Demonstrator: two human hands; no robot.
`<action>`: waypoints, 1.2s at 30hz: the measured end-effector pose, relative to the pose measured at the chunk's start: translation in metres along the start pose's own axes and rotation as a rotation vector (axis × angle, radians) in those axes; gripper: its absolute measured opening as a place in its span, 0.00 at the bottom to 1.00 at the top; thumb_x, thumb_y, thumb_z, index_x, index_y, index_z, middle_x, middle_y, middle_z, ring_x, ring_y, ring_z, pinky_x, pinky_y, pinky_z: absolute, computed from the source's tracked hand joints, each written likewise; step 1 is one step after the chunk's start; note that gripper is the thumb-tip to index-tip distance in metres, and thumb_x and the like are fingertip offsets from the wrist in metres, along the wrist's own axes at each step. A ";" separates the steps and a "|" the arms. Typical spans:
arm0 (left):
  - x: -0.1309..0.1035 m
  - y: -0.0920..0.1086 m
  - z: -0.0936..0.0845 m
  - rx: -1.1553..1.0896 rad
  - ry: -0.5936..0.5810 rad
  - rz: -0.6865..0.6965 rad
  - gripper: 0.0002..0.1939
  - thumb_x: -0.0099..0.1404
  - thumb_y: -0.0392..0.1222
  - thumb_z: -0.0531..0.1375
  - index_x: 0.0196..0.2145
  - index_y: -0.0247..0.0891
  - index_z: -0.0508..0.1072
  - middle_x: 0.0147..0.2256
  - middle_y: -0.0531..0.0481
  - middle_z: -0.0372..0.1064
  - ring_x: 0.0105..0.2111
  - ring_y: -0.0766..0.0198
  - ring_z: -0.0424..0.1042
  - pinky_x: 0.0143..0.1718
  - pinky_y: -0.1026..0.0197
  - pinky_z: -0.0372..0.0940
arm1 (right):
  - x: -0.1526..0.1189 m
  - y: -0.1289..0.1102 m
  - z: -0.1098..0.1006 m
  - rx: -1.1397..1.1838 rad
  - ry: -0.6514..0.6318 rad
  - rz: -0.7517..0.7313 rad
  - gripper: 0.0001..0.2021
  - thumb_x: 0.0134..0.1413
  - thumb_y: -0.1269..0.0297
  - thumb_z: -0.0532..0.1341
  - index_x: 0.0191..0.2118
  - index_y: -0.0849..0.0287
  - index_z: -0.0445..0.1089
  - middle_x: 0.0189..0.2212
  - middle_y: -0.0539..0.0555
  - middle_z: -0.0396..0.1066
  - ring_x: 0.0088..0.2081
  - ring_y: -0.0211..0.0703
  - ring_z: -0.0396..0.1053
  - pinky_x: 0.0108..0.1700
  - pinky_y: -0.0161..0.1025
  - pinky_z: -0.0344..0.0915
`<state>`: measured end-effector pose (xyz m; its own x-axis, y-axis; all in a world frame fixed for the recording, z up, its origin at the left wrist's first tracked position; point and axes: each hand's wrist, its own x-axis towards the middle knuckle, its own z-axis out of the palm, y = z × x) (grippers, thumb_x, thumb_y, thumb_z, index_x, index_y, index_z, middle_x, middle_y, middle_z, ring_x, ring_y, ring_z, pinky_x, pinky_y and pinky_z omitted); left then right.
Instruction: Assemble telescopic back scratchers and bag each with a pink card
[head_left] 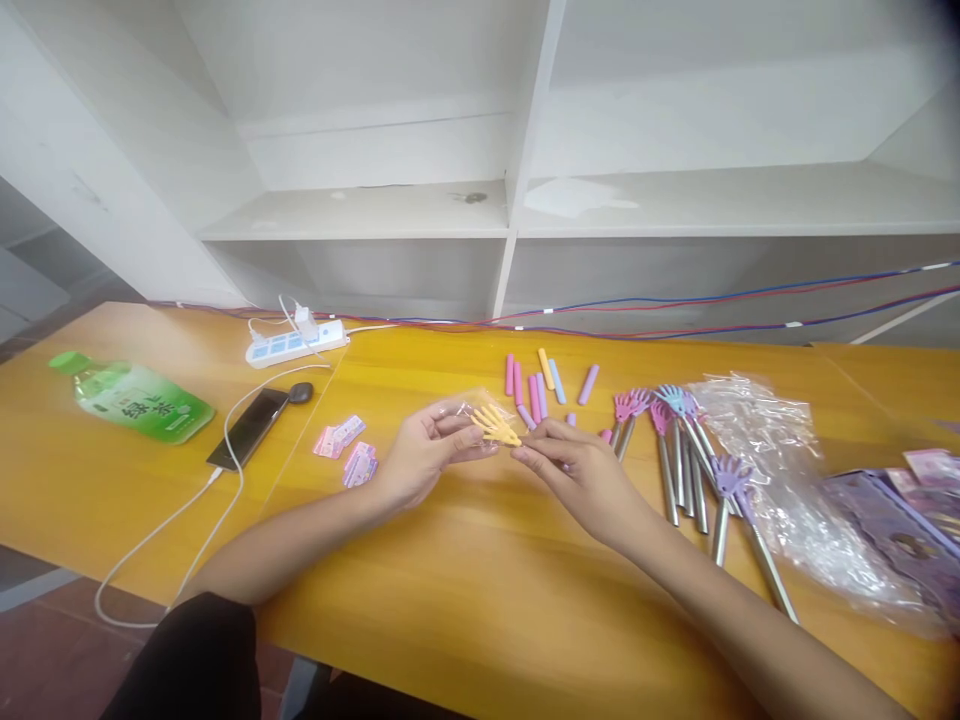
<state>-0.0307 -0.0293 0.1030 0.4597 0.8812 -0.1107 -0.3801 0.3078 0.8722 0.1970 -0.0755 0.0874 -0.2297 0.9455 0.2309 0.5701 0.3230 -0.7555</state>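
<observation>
Above the middle of the table, a yellow hand-shaped back scratcher head [496,424] points its claws to the left. My right hand [574,460] pinches it at the neck end; whether a handle is attached is hidden by my fingers. My left hand [427,445] is closed on a see-through plastic bag [466,404], which lies around the yellow claws. Several pink, purple, blue and yellow tubes [537,396] lie just beyond my hands. To the right are several back scratchers [679,455] with metal handles and pink, blue or purple hand-shaped heads.
Right of the scratchers lie a pile of plastic bags [795,500] and a purple box [896,540]. On the left are small printed cards [360,464], a phone [251,428] on a white cable, a green bottle [139,402] and a power strip [296,344]. White shelving [360,212] stands behind.
</observation>
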 end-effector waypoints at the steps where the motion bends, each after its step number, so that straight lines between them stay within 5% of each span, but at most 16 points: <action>1: 0.000 -0.002 0.000 0.013 -0.005 -0.009 0.23 0.59 0.41 0.75 0.51 0.34 0.78 0.46 0.40 0.80 0.45 0.53 0.81 0.55 0.44 0.74 | -0.001 0.000 0.001 0.000 -0.001 0.001 0.25 0.73 0.44 0.54 0.33 0.56 0.77 0.33 0.55 0.69 0.36 0.42 0.66 0.42 0.40 0.64; 7: -0.001 -0.014 0.001 0.075 -0.018 -0.023 0.20 0.59 0.44 0.75 0.47 0.35 0.79 0.43 0.42 0.80 0.41 0.58 0.80 0.45 0.52 0.78 | -0.003 -0.005 0.010 0.009 -0.061 0.038 0.27 0.72 0.42 0.54 0.32 0.57 0.76 0.33 0.55 0.68 0.35 0.42 0.67 0.41 0.40 0.64; 10: 0.005 -0.011 -0.005 0.074 0.048 0.038 0.16 0.60 0.45 0.74 0.42 0.35 0.79 0.40 0.45 0.79 0.37 0.62 0.78 0.39 0.58 0.77 | -0.003 -0.004 0.009 0.016 -0.130 0.107 0.23 0.70 0.40 0.56 0.43 0.55 0.77 0.39 0.56 0.73 0.39 0.45 0.70 0.41 0.40 0.65; 13: 0.019 -0.002 -0.017 0.017 0.147 0.133 0.17 0.59 0.45 0.75 0.41 0.34 0.78 0.38 0.47 0.78 0.35 0.65 0.77 0.38 0.61 0.75 | -0.002 -0.001 0.000 0.025 -0.181 0.184 0.24 0.69 0.41 0.57 0.55 0.55 0.69 0.44 0.56 0.74 0.40 0.45 0.72 0.42 0.39 0.66; 18: 0.039 0.004 -0.036 -0.094 0.285 0.151 0.22 0.53 0.45 0.78 0.38 0.33 0.75 0.35 0.50 0.75 0.35 0.66 0.76 0.39 0.63 0.74 | -0.005 0.001 -0.015 0.073 -0.211 0.226 0.16 0.74 0.47 0.50 0.52 0.54 0.58 0.39 0.52 0.73 0.33 0.39 0.70 0.36 0.36 0.65; 27: 0.039 -0.026 -0.036 -0.082 0.206 -0.065 0.23 0.50 0.41 0.79 0.38 0.31 0.75 0.31 0.52 0.71 0.29 0.72 0.70 0.33 0.68 0.70 | -0.007 0.000 -0.011 -0.030 -0.266 0.240 0.14 0.72 0.50 0.51 0.52 0.53 0.58 0.29 0.48 0.72 0.27 0.38 0.68 0.34 0.35 0.61; 36: 0.030 -0.019 -0.029 -0.047 0.082 -0.079 0.27 0.56 0.48 0.76 0.49 0.36 0.76 0.35 0.51 0.70 0.32 0.68 0.72 0.33 0.64 0.70 | -0.011 -0.014 -0.011 -0.077 -0.289 0.266 0.15 0.68 0.50 0.50 0.52 0.54 0.57 0.35 0.51 0.73 0.26 0.39 0.66 0.31 0.35 0.58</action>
<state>-0.0326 0.0019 0.0693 0.4237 0.8791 -0.2183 -0.3829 0.3923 0.8364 0.2002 -0.0902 0.1023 -0.2724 0.9493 -0.1571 0.6944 0.0809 -0.7150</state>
